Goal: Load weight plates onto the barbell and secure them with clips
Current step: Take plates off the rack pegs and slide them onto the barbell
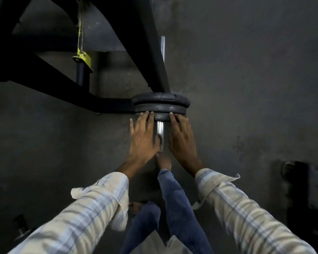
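Observation:
Three black rubber weight plates [161,107] sit stacked on the chrome barbell sleeve [160,128], which points toward me. The nearest plate [162,117] is the smallest. My left hand [143,138] lies flat against its left face, fingers spread, thumb near the sleeve. My right hand [182,136] presses flat on its right face. Neither hand wraps around anything. The far part of the bar [162,48] shows beyond the plates. I see no clip.
A black rack frame [151,52] with a yellow bracket [83,58] crosses the upper left. The floor is dark grey concrete. My bare feet and jeans [173,198] stand under the sleeve. Dark equipment [305,184] sits at the right edge.

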